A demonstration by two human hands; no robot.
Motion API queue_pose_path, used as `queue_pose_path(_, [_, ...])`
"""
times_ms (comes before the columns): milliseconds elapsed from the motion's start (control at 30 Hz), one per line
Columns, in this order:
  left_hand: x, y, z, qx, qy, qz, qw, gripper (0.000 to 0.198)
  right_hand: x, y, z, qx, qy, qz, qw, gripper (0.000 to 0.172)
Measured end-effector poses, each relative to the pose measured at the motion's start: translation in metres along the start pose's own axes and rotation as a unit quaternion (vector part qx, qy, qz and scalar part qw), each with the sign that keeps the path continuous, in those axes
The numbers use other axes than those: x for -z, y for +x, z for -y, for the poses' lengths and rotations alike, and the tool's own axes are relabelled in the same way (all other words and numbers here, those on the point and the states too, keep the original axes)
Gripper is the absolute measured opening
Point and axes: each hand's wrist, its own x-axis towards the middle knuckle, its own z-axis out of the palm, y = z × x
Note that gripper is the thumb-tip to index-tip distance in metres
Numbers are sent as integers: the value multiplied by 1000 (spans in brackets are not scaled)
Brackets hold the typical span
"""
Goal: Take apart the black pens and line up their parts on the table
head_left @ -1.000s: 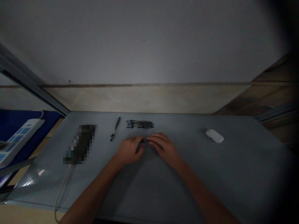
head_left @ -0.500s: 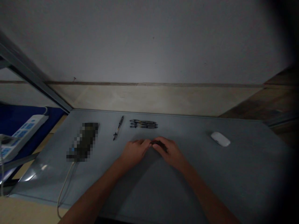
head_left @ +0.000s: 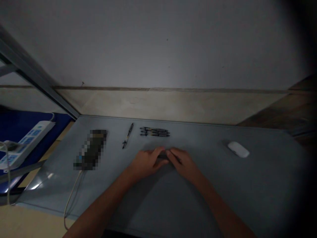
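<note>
My left hand [head_left: 147, 162] and my right hand [head_left: 184, 162] meet near the middle of the grey desk [head_left: 198, 185]. Their fingers close from both sides on a small dark pen-like piece [head_left: 162, 156], which is mostly hidden. Just beyond my hands lies a small row of black pens [head_left: 155, 131], with a single black pen [head_left: 128, 135] angled to their left. Neither hand touches these pens.
A pixelated dark object [head_left: 91, 149] lies left of the pens, with a pale cable [head_left: 71, 198] running from it over the desk's near edge. A white wireless mouse [head_left: 238, 149] sits at the right. A white power strip [head_left: 27, 143] lies beyond the left edge, and a wall rises behind.
My hands have drawn closer together around the dark piece, hiding more of it. The whole scene has drifted slightly right and upward in view as my head moved.
</note>
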Motion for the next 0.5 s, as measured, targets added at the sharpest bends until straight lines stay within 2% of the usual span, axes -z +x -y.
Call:
queue_pose_path(67, [-1,0,0,-22,4,8,1000,32,-1,-1,-3,20,-23,-9,999,44])
queue_pose_path(133, [-2,0,1,-21,22,10,999,30,0,-2,-3,29,-28,-11,999,44])
queue_pose_path(300, [-1,3,5,27,47,0,999,37,2,0,6,39,-8,-3,999,20])
queue_pose_path(500, [-3,1,-3,-2,64,11,998,35,-9,-1,-3,55,-64,-25,996,38])
